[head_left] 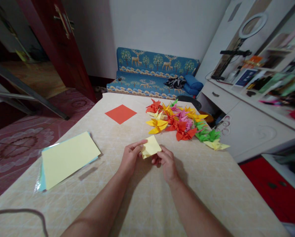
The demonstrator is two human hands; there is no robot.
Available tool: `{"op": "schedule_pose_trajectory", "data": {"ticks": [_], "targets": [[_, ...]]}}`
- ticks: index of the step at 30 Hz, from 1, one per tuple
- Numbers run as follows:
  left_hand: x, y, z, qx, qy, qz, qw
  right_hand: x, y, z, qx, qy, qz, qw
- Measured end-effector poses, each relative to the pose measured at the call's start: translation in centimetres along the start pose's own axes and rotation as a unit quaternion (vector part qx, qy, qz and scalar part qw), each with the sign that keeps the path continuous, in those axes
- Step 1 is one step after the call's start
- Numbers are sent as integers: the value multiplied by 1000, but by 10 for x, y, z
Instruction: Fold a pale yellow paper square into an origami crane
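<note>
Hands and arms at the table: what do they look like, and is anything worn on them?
They're a person's: the left hand and right hand are ungloved, and the slim, tapering forearms show no sleeves. I see no watch, bracelet, cable or clear marking; rings can't be ruled out.

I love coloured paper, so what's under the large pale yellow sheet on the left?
Light blue paper and what looks like clear plastic peek out past the yellow sheet; anything else beneath is covered.
</note>
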State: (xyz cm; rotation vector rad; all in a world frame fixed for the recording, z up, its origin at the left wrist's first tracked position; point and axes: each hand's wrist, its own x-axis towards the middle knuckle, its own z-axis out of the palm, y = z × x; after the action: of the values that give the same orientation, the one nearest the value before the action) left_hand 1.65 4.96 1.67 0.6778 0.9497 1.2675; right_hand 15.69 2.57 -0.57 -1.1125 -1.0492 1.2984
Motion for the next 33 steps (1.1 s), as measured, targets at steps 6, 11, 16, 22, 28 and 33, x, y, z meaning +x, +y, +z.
{"op": "schedule_pose_trajectory", "data": {"ticks": [6, 11, 16, 22, 28, 33], "targets": [[6, -6, -7, 5, -44, 11, 999, 1, 1, 0, 7, -3, 3, 1000], [7, -7, -8, 21, -32, 9, 999, 2, 1, 0, 11, -2, 0, 1000], [4, -5, -6, 51, -18, 18, 998, 3, 2, 0, 23, 5, 7, 1000], [1, 0, 0, 121, -3, 36, 992, 4, -1, 4, 7, 56, 22, 998], [2, -3, -5, 155, -29, 36, 987, 7, -4, 5, 3, 72, -83, 994], [2, -3, -11, 184, -103, 53, 976, 11, -2, 3, -106, 33, -163, 980]]}}
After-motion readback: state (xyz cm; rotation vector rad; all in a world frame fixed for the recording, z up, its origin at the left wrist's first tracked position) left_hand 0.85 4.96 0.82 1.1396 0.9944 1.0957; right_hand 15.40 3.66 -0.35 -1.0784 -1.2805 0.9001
